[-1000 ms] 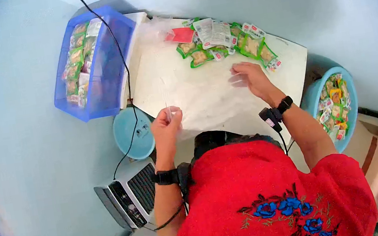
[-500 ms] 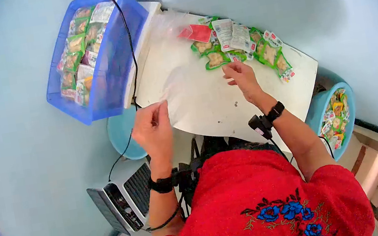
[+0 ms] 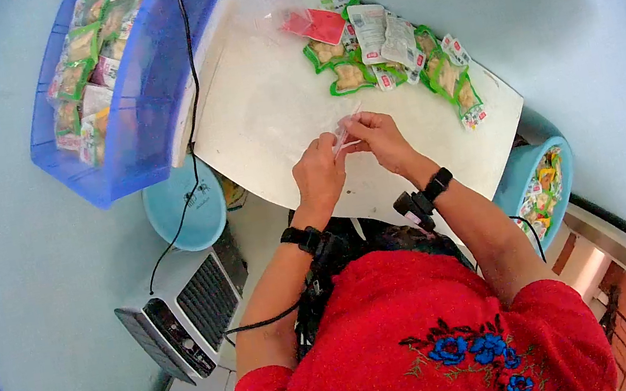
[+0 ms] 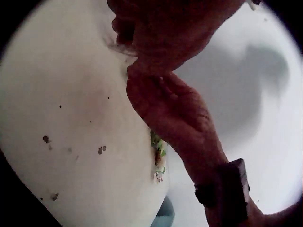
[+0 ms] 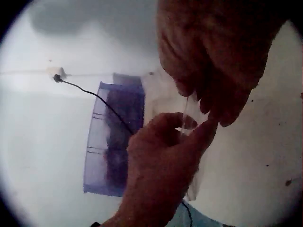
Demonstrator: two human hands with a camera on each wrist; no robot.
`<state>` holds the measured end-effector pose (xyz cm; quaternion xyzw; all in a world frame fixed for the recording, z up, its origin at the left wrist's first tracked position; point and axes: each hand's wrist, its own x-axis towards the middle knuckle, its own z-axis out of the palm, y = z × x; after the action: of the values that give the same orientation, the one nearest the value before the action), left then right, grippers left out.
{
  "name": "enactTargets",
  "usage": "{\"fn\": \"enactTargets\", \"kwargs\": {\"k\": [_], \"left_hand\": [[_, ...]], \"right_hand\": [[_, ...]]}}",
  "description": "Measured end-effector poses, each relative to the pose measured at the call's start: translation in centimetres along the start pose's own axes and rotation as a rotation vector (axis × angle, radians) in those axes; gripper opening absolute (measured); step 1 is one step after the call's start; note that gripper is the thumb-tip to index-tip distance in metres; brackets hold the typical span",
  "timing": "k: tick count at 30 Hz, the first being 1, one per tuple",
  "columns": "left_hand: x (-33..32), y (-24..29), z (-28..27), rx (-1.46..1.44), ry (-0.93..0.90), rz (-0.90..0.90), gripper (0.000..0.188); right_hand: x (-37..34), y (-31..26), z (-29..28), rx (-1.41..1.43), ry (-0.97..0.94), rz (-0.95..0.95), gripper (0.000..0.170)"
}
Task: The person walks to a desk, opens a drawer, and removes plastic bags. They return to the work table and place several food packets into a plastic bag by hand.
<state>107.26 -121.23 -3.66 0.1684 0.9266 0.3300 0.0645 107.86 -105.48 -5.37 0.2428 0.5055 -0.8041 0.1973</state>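
Observation:
Above the white table [image 3: 251, 115], the left hand [image 3: 319, 174] and right hand [image 3: 385, 145] meet, both pinching a clear plastic bag [image 3: 342, 135] by its edge. In the right wrist view the bag's film [image 5: 191, 113] runs between the left hand [image 5: 163, 158] and the right hand [image 5: 213, 52], with thumbs and fingertips close together. The left wrist view has the right hand [image 4: 173, 109] just below the left hand [image 4: 165, 33], their fingertips overlapping. How much of the bag lies inside the fingers is hidden.
Behind the hands lie green-edged snack packets [image 3: 350, 77], a red packet [image 3: 327, 26] and loose clear bags [image 3: 259, 7]. A blue crate [image 3: 145, 116] of packets stands left, a full blue tub [image 3: 520, 187] right. A black cable [image 3: 192, 92] hangs at the left.
The hands were apart; the left hand has moved right with the plastic and the right hand has come left to meet it. The right hand now pinches the bag. The head view has shifted.

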Motion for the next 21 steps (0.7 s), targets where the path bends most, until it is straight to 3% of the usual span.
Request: {"fn": "enactTargets", "kwargs": {"k": [8, 12, 15, 18, 21], "left_hand": [[0.4, -0.5, 1.1, -0.083, -0.004, -0.178, 0.017], [0.5, -1.0, 0.9, -0.095, 0.119, -0.106, 0.015], [1.1, -1.3, 0.2, -0.042, 0.313, -0.047, 0.010], [1.7, 0.1, -1.2, -0.088, 0.425, -0.108, 0.008], [1.3, -0.2, -0.3, -0.030, 0.404, -0.060, 0.007]], "right_hand": [[1.3, 1.8, -2.1, -0.166, 0.019, -0.036, 0.019], [1.2, 2.2, -2.5, -0.224, 0.063, -0.035, 0.015], [1.3, 2.9, -2.9, -0.423, 0.135, -0.001, 0.019], [1.1, 3.0, -2.5, -0.572, 0.183, -0.054, 0.025], [0.5, 2.4, -1.2, -0.917, 0.349, -0.378, 0.028]]}}
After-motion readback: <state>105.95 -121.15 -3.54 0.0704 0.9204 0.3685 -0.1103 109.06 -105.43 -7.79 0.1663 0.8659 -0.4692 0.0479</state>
